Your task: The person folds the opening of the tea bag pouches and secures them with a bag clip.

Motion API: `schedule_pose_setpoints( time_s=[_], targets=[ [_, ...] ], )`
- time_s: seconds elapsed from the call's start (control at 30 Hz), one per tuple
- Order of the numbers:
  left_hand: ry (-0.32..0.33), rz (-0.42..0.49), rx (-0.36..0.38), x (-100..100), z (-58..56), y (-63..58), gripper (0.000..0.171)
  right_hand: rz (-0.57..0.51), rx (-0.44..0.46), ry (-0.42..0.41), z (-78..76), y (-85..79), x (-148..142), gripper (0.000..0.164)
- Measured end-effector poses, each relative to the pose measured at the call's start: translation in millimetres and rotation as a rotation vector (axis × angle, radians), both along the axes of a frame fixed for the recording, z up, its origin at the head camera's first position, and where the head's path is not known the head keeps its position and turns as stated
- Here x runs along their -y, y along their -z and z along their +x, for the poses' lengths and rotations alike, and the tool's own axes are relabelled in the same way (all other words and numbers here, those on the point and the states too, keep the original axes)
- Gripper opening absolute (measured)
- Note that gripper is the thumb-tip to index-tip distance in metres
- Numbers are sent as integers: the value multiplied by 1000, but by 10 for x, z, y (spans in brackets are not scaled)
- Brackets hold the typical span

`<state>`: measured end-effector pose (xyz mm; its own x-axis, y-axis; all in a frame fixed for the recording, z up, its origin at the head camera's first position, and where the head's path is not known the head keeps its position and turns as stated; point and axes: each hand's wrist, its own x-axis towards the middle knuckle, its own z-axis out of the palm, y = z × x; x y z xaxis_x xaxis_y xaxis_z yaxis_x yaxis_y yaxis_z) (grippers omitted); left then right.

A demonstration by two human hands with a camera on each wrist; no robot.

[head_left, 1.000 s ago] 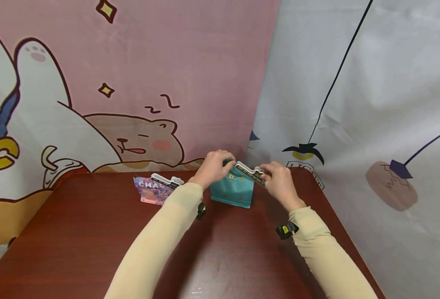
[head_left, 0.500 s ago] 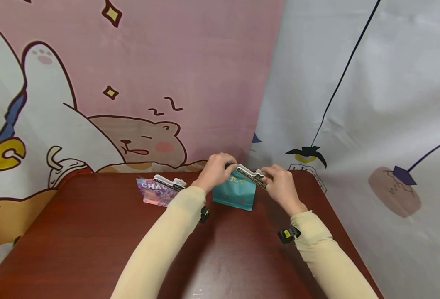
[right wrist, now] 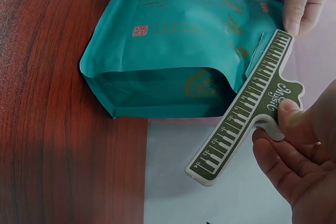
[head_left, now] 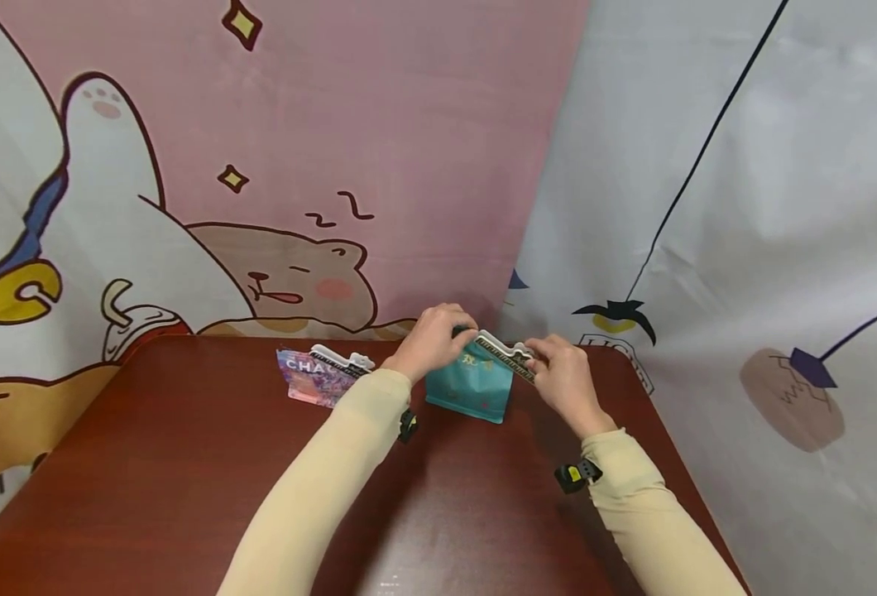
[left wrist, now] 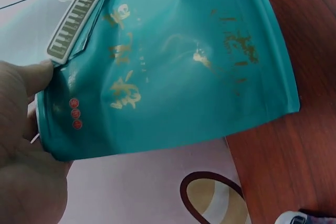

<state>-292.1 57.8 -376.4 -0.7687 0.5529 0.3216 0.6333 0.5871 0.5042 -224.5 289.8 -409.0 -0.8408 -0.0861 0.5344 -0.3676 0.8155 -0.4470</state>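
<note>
A teal pouch (head_left: 468, 391) with gold lettering stands on the table near its far edge. My left hand (head_left: 431, 343) pinches the pouch's top corner, with the thumb (left wrist: 39, 77) in front. In my right hand (head_left: 568, 381), thumb and fingers grip the handle of a bag clip (right wrist: 244, 103) printed with piano keys and the word "Music". The clip lies slanted across the pouch's top edge, one end right at my left fingertips and the other sticking out past the pouch's side. Seen from the right wrist, the pouch's side gusset (right wrist: 163, 93) is folded inward.
Left of my left hand stands a pink and purple pouch (head_left: 308, 385) lettered "CHA", with a similar piano-key clip (head_left: 340, 362) across its top; my left forearm covers part of it. The reddish-brown table (head_left: 148, 480) meets cartoon-printed curtains (head_left: 424, 149) at the back and right.
The head view has shifted slightly, so everything sits a little further right. Both hands keep their hold on the teal pouch and the clip, with barely any motion.
</note>
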Motion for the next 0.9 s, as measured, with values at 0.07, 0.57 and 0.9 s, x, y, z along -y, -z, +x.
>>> schedule_pose_setpoints(
  time_s=[0.07,0.57,0.9],
  targets=[
    [10,-1,26,24,5,-13,19,-1,2,2,8,8,-1,20],
    [-74,10,-41,136,-31,-93,14,-11,-62,-2,-19,33,18,20],
    [-90,39,-65,125,-43,-49,14,-24,-76,-5,-58,26,67,20]
  ],
)
